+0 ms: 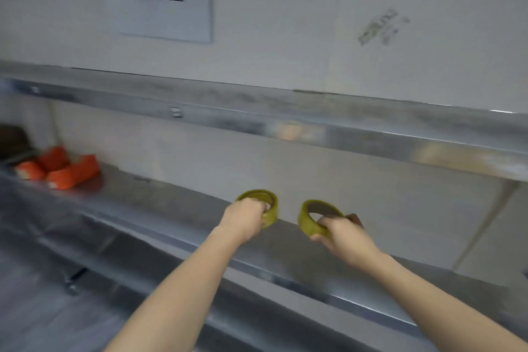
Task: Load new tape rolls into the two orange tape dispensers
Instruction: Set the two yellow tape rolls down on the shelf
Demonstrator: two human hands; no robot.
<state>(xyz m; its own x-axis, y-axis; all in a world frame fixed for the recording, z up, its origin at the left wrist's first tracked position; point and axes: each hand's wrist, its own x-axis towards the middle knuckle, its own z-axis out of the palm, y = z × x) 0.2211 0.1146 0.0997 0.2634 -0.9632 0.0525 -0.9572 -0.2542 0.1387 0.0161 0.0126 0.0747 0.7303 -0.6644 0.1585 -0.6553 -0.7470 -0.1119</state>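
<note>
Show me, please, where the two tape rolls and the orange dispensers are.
left tape roll (270, 207), head view, outer band beside the fingers
right tape roll (305, 223), head view, left outer band
orange dispensers (73, 173), head view, the nearest one's side

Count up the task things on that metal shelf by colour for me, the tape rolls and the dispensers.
Yellow-green tape rolls: 2, one in the left hand at, one in the right hand at
Orange tape dispensers: 2, at and
Total: 4
</note>
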